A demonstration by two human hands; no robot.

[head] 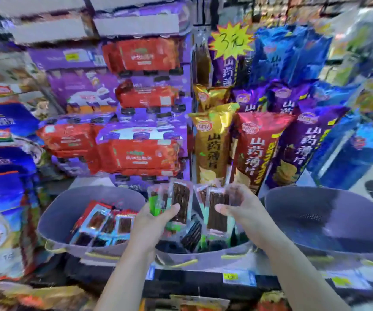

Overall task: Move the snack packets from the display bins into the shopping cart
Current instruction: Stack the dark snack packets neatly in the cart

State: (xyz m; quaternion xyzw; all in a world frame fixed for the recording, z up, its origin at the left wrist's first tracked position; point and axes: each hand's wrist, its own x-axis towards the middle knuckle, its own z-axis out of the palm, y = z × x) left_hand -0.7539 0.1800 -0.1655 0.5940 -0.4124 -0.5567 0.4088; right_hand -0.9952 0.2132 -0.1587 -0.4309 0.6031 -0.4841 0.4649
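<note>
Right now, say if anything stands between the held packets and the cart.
Nothing visible. The left hand grips one packet bunch, the right hand a second bunch, above the middle bin. The cart is out of view; that path cannot be judged.

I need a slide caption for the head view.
Left hand and right hand hold snack packets above the middle bin.

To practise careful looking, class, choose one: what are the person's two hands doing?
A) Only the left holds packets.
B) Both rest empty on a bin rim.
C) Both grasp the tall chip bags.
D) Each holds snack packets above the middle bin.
D: the left hand grips one bunch of packets and the right hand a second bunch, both over the middle bin.
</note>
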